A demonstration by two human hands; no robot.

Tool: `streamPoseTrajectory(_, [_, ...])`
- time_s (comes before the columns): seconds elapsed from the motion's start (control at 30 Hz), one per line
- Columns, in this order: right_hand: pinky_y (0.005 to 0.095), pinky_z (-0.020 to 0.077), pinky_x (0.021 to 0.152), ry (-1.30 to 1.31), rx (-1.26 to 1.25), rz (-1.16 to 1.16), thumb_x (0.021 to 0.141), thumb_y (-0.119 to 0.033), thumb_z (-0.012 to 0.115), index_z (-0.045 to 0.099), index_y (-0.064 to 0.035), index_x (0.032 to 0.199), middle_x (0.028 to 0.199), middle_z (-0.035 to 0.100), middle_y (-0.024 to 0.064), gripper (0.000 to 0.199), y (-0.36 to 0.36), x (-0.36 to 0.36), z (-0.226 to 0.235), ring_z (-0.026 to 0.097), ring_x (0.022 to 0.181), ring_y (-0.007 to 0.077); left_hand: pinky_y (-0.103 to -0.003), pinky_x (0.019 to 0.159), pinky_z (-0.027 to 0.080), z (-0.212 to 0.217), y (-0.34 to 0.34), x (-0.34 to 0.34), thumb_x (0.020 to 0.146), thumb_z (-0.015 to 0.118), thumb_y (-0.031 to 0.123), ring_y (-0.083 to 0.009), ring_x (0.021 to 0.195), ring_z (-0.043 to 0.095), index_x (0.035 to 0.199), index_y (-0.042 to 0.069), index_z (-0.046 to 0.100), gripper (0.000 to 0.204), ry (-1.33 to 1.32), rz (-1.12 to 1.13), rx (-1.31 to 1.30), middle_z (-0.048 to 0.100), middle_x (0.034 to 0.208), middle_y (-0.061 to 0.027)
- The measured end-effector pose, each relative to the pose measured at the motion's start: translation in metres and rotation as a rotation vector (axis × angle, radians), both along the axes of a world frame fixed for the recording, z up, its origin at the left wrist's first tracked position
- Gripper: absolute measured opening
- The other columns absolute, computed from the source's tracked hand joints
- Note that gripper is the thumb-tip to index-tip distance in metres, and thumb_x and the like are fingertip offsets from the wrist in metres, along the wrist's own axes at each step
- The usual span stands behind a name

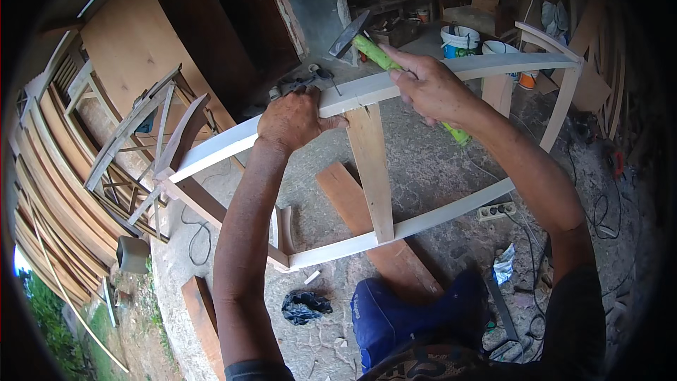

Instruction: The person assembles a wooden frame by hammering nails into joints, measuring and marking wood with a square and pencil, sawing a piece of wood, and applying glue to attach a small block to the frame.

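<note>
A pale wooden frame [437, 71] with curved rails stands in front of me. My left hand [293, 120] grips its upper rail, fingers over the top and thumb along the near side. Just right of that hand, a nail [337, 87] sticks up from the rail, above the joint with a wooden crosspiece [370, 169]. My right hand [430, 86] is closed around the green handle of a hammer [377, 52]. The hammer's metal head is raised above the rail, up and to the right of the nail, apart from it.
Under the frame a brown board [402, 268] lies on the concrete floor. A power strip [497, 212] with cables sits to the right, near a crumpled silvery wrapper [503, 264]. Curved wooden pieces [63, 169] are stacked at left. White buckets [460, 39] stand at the back.
</note>
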State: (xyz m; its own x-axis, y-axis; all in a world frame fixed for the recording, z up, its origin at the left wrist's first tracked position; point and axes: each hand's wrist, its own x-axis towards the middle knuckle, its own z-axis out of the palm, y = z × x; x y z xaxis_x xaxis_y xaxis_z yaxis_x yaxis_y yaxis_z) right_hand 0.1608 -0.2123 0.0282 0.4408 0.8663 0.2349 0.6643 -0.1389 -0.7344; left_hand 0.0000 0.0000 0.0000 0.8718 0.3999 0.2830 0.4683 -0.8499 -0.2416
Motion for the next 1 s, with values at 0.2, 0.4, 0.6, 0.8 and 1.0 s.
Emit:
streamPoseTrajectory(0.2, [0.0388, 0.0530, 0.064, -0.736, 0.297, 0.131, 0.102, -0.015, 0.055, 0.056, -0.0086, 0.142, 0.092, 0.071, 0.0177, 0.040, 0.012, 0.032, 0.025, 0.069, 0.070, 0.0219, -0.043, 0.084, 0.059, 0.002, 0.001, 0.003, 0.069, 0.048, 0.092, -0.0318, 0.093, 0.073, 0.115, 0.000, 0.066, 0.104, 0.002, -0.012, 0.011, 0.072, 0.090, -0.0198])
streamPoseTrajectory(0.4, [0.0333, 0.0517, 0.055, -0.868, 0.144, 0.121, 0.102, -0.015, 0.055, 0.058, -0.0141, 0.143, 0.073, 0.068, 0.0140, 0.041, 0.022, 0.019, 0.048, 0.063, 0.056, 0.0158, -0.044, 0.085, 0.059, 0.002, -0.003, -0.002, 0.073, 0.052, 0.089, -0.0307, 0.094, 0.073, 0.114, 0.001, 0.067, 0.098, 0.021, 0.010, 0.019, 0.073, 0.093, -0.0185])
streamPoseTrajectory(0.6, [0.0310, 0.0496, 0.056, -0.708, 0.280, -0.119, 0.104, -0.024, 0.055, 0.069, -0.0078, 0.123, 0.076, 0.067, 0.0079, 0.028, 0.012, 0.006, 0.083, 0.063, 0.060, 0.0128, -0.044, 0.085, 0.059, -0.001, 0.001, -0.001, 0.071, 0.051, 0.090, -0.0303, 0.093, 0.073, 0.113, 0.001, 0.068, 0.100, -0.010, 0.001, 0.038, 0.072, 0.091, -0.0176])
streamPoseTrajectory(0.8, [0.0348, 0.0491, 0.053, -0.907, 0.074, 0.131, 0.104, -0.019, 0.053, 0.062, -0.0140, 0.137, 0.069, 0.063, 0.0080, 0.035, 0.016, 0.010, 0.065, 0.062, 0.057, 0.0144, -0.044, 0.085, 0.059, 0.001, 0.000, -0.001, 0.073, 0.050, 0.090, -0.0299, 0.094, 0.073, 0.113, 0.000, 0.067, 0.100, 0.002, -0.006, 0.021, 0.072, 0.091, -0.0175])
streamPoseTrajectory(1.0, [0.0342, 0.0567, 0.062, -1.219, 0.388, -0.336, 0.100, -0.019, 0.063, 0.069, -0.0085, 0.125, 0.081, 0.072, 0.0137, 0.028, 0.033, 0.053, 0.068, 0.070, 0.071, 0.0186, -0.046, 0.086, 0.058, -0.001, -0.001, 0.002, 0.074, 0.052, 0.089, -0.0294, 0.099, 0.072, 0.114, 0.002, 0.067, 0.097, 0.034, 0.012, -0.013, 0.072, 0.094, -0.0180])
